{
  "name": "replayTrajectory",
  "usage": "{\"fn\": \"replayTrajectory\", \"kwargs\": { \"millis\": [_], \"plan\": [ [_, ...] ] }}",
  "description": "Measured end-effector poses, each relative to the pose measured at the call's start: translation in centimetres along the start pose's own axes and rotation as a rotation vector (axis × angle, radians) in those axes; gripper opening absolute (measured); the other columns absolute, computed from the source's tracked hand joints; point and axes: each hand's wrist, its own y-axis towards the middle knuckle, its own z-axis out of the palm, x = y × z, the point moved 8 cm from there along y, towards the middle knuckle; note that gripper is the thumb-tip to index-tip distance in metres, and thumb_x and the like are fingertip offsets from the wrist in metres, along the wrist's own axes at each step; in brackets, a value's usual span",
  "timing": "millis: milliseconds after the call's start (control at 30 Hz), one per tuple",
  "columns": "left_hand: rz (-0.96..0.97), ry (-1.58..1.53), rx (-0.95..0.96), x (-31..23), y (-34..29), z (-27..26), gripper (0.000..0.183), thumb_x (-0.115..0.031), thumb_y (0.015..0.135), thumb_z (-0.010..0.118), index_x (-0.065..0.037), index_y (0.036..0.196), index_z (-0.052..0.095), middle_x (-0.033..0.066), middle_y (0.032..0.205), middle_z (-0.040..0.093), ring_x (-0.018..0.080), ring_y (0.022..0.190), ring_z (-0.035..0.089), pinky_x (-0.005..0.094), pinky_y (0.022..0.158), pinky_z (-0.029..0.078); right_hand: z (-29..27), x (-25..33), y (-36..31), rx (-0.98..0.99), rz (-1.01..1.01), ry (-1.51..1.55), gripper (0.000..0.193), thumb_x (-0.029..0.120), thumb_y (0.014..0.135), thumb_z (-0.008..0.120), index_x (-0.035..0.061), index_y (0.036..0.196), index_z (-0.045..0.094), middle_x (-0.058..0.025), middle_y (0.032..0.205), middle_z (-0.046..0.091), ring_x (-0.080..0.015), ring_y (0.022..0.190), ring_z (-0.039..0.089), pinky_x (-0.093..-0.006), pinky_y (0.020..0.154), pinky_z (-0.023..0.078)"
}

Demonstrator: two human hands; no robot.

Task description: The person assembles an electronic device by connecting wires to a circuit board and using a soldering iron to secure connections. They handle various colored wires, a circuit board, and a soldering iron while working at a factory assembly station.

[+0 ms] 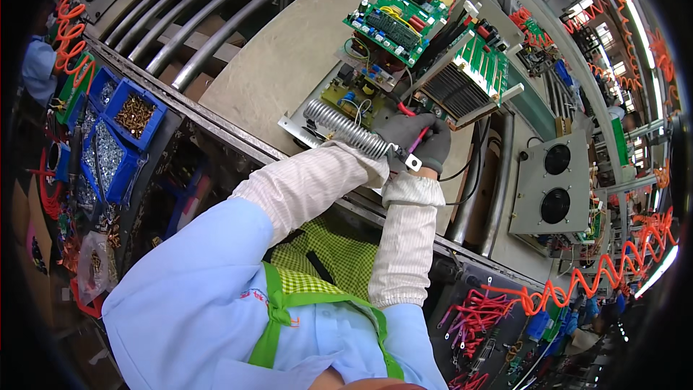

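1. Head view, handling: the red-purple lead should be light and bendable, with a smooth jacket that might slip a little against glove fabric. It looks hardy rather than fragile; the best hold is probably on the jacket, close to its end.
2. Head view, the neighbouring metal coil: it looks stiff and springy, likely heavier than the lead, and is probably best steadied along its body. A pale holed tab shows below the lead; whether it belongs to lead or coil I cannot tell.
3. Head view, position: the lead is between the gloved left hand and right hand, its purple stretch showing in the gap. A red stretch shows just above the gloves. The coil lies to the left, its near end beside the left wrist, and the finned block stands above right on the surface.
4. Head view, hands: both are bent inward around the lead, close together. Fingertips are hidden, so I cannot tell which one grips it.
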Motion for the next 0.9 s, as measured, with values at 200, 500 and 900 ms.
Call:
{"fn": "replayTrajectory", "kwargs": {
  "millis": [200, 500, 900],
  "plan": [
    [-0.098, -0.068, 0.148, 1.4, 1.3, 1.1, 0.026, -0.033, 0.090, 0.058, -0.010, 0.100, 0.064, 0.0021, 0.082, 0.064, 0.0125, 0.067, 0.059, 0.0258, 0.058, 0.048, -1.2, 4.0, -0.7, -0.036, -0.394, -0.701, 0.019, 0.020, 0.086, 0.060, 0.0022, 0.091, 0.064, -0.0055, 0.074, 0.062, -0.0135, 0.065, 0.057, -0.0261, 0.057, 0.045],
    [-0.059, 0.363, 0.143, 0.1, 0.4, 0.6, 0.031, -0.037, 0.095, 0.046, -0.014, 0.105, 0.063, -0.0023, 0.079, 0.060, 0.0083, 0.069, 0.054, 0.0238, 0.058, 0.042, 5.3, 9.4, -6.1, 0.296, -1.262, -1.493, 0.021, 0.012, 0.082, 0.061, 0.0064, 0.102, 0.064, -0.0164, 0.094, 0.064, -0.0349, 0.081, 0.063, -0.0408, 0.071, 0.051],
    [0.266, 0.755, 0.206, -0.5, 1.3, 0.9, 0.029, -0.033, 0.096, 0.042, -0.013, 0.109, 0.058, -0.0010, 0.079, 0.062, 0.0118, 0.063, 0.057, 0.0267, 0.057, 0.045, 4.9, 8.4, -4.9, 0.248, -1.315, -1.584, 0.015, 0.021, 0.087, 0.059, 0.0148, 0.099, 0.065, -0.0129, 0.093, 0.065, -0.0352, 0.079, 0.064, -0.0421, 0.067, 0.051]
  ]
}}
